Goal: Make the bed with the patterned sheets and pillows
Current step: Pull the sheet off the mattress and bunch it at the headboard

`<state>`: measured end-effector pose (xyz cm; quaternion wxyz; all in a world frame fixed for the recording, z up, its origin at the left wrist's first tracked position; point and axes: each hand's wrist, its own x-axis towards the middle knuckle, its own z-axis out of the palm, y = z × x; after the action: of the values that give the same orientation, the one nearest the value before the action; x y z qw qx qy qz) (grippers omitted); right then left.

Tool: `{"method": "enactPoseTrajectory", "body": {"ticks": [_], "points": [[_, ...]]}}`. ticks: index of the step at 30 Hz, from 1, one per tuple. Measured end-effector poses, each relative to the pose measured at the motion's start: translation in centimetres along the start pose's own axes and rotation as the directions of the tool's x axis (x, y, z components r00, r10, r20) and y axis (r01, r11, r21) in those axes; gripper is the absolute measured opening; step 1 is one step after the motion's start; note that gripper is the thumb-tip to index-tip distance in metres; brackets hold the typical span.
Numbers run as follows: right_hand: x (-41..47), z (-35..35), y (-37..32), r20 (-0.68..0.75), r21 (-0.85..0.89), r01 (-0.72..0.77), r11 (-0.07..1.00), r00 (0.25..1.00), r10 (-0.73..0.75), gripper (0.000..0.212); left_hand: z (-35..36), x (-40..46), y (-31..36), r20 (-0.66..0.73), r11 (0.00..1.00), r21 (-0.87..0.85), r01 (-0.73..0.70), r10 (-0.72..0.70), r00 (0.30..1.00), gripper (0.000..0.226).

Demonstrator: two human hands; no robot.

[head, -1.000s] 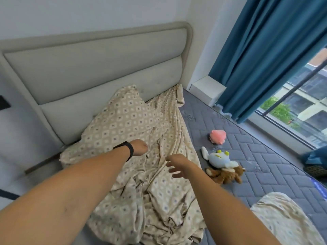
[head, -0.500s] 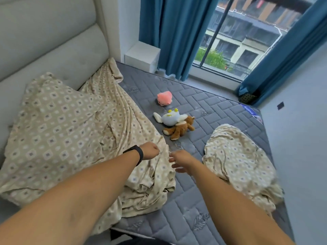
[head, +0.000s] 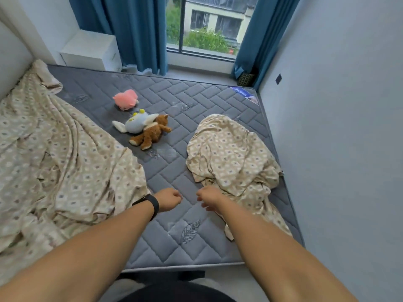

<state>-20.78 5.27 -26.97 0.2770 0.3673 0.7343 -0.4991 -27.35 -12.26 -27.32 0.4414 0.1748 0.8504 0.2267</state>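
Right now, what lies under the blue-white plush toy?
Under the blue-white plush toy lies the brown teddy, on the grey mattress. The teddy's upper body is covered, so unseen.

The large patterned sheet runs off the left edge, the right forearm covers part of the smaller patterned bundle, and the fingers of the left hand curl out of sight.
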Motion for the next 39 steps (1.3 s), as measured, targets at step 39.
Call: {"method": "enactPoseTrajectory", "body": {"ticks": [39], "points": [[4.9,-25.2,27.0,-0.148,-0.135,0.062,0.989,0.986,-0.082,0.025,20.6,7.0,21.2,0.113,0.993,-0.031,0.113,-0.109,0.988,0.029]]}}
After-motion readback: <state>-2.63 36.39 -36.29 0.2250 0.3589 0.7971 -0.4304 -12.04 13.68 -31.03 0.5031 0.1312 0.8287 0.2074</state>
